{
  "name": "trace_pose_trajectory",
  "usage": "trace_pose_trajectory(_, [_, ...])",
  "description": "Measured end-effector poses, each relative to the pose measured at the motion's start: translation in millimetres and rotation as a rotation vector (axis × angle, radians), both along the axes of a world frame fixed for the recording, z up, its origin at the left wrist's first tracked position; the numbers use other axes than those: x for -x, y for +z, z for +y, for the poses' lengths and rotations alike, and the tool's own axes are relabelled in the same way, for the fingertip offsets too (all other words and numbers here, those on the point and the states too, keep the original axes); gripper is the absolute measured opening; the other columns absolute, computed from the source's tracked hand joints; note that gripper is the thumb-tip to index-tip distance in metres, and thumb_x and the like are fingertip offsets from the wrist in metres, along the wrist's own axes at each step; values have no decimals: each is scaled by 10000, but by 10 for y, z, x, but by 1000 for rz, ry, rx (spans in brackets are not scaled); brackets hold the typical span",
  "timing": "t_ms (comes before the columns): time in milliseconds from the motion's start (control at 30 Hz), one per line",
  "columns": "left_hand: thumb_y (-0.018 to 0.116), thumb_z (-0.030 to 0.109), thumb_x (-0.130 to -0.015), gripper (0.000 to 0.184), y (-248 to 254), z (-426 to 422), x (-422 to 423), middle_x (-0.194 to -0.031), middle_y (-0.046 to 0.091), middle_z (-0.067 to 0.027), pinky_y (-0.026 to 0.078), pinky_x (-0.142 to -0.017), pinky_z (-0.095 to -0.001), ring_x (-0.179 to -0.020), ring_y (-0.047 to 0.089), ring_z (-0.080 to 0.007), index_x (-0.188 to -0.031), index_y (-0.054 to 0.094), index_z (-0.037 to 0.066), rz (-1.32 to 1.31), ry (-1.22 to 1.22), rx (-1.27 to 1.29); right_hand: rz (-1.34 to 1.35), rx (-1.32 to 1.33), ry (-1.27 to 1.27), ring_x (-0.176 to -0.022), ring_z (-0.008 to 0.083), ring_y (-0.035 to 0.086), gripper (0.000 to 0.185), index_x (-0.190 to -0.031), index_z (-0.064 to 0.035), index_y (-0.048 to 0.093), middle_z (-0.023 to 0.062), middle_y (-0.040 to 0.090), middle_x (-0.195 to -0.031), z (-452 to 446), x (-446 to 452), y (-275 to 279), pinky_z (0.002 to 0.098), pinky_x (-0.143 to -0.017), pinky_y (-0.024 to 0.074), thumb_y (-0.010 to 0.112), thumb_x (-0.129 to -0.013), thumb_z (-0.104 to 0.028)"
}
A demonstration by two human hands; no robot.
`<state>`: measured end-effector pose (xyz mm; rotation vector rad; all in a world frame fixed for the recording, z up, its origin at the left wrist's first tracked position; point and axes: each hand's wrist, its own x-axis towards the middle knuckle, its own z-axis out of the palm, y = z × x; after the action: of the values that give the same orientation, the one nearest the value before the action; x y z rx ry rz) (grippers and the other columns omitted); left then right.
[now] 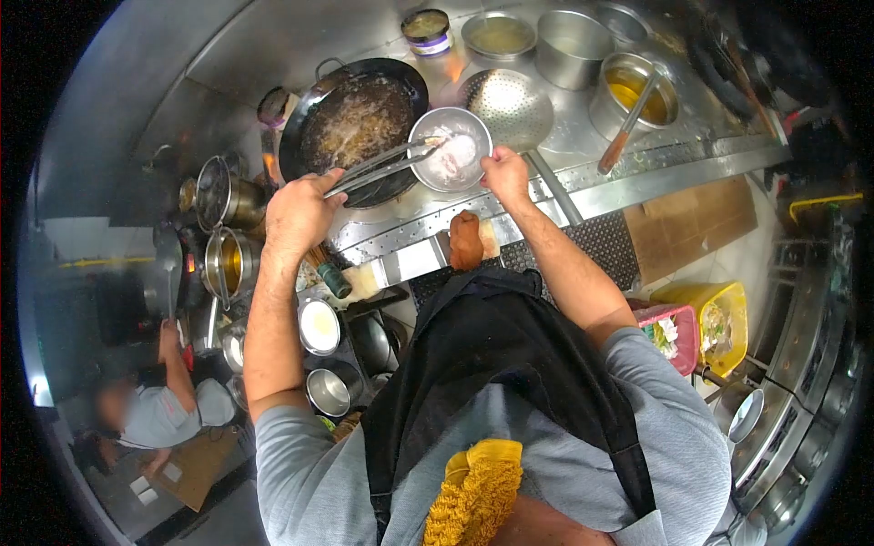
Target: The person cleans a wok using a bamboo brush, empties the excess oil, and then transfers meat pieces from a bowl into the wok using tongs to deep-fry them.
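Observation:
My left hand [303, 211] is closed around a pair of metal tongs [375, 167]. The tongs' tips reach into a metal bowl [421, 176], at some white-coated pieces of food [455, 153]. My right hand [506, 175] grips the bowl's right rim, holding it tilted. Just left of the bowl sits a large black wok [293, 136] with bubbling oil and browned bits in it. A perforated skimmer [508, 102] lies behind the bowl on the right, its handle running toward me.
At the back stand an open tin [428, 41] and several metal pots. A wooden-handled ladle [615, 151] rests in a pot of yellow liquid [596, 114]. Flame shows near the wok. Yellow [739, 341] and pink bins stand lower right. Another person [177, 409] works at far left.

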<state>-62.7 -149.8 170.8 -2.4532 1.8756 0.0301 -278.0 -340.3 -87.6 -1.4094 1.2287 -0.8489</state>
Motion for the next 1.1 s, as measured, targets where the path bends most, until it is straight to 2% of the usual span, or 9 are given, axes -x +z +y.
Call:
trace_pose_trajectory(167, [707, 267, -843, 407, -43, -62, 65, -1017, 686, -102, 540, -807, -417, -926, 673, -310, -1235, 657, 169, -26, -12, -65, 14, 18, -2, -633, 328, 616, 141, -758, -23, 615, 176, 627, -679, 19, -38, 58, 428, -642, 481, 621, -787, -161])
trace_pose_trajectory(233, [705, 259, -845, 420, -81, -130, 123, -1020, 680, -100, 543, -805, -413, -923, 675, -307, -1251, 646, 168, -39, -22, -105, -6, 95, 21, -527, 142, 625, 157, -728, 1, 589, 58, 614, -627, 3, -50, 65, 299, -500, 548, 613, -841, -106])
trace_pose_trajectory(300, [698, 249, -850, 435, -144, -179, 131, -1025, 669, -100, 551, -800, -403, -922, 680, -297, -1271, 629, 167, -165, -95, -148, 32, 121, 37, -519, 140, 620, 162, -724, -5, 587, 61, 615, -619, 0, -35, 76, 305, -498, 535, 614, -841, -114])
trace_pose_trajectory(467, [688, 244, -855, 410, -201, -343, 88, -1010, 674, -115, 555, -790, -402, -925, 682, -290, -1255, 640, 168, -178, -150, -139, 140, 183, 79, -501, 143, 612, 176, -708, -22, 576, 69, 609, -585, 73, 17, 296, 326, -495, 499, 616, -838, -134])
trace_pose_trajectory(533, [688, 244, -853, 382, -223, -400, 37, -980, 679, -118, 556, -781, -402, -920, 683, -285, -1226, 654, 167, -200, -147, -201, 87, 86, 83, -600, 326, 568, 139, -729, -25, 588, 183, 601, -663, 82, 33, 333, 425, -626, 471, 632, -788, -143])
trace_pose_trajectory(867, [687, 217, -832, 345, -16, -299, -44, -898, 651, -112, 550, -712, -425, -842, 677, -308, -1176, 664, 201, -241, -224, -70, -47, -39, 45, -610, 253, 615, 115, -751, -22, 613, 132, 641, -671, -87, -27, -47, 393, -625, 488, 626, -786, -131])
trace_pose_trajectory(933, [695, 215, -825, 353, 70, -301, -48, -898, 649, -109, 550, -711, -428, -834, 677, -312, -1175, 657, 195, -287, -223, -67, -35, -64, 83, -551, 158, 638, 136, -754, -6, 569, 62, 611, -677, -94, -50, -19, 297, -496, 570, 598, -865, -79])
trace_pose_trajectory(1033, [695, 210, -827, 365, 229, -296, -116, -899, 648, -111, 550, -715, -432, -836, 677, -315, -1188, 647, 193, -296, -223, -37, -102, -219, 73, -555, 166, 640, 135, -754, -11, 564, 69, 610, -679, -64, -59, 110, 304, -496, 566, 597, -864, -82])
trace_pose_trajectory(1100, [690, 229, -856, 341, 359, -305, -60, -973, 664, -92, 566, -765, -391, -898, 684, -267, -1191, 668, 173, -337, -147, -109, -68, -191, 84, -558, 170, 640, 136, -757, -10, 564, 71, 611, -684, -104, -90, 33, 307, -498, 567, 595, -865, -86])
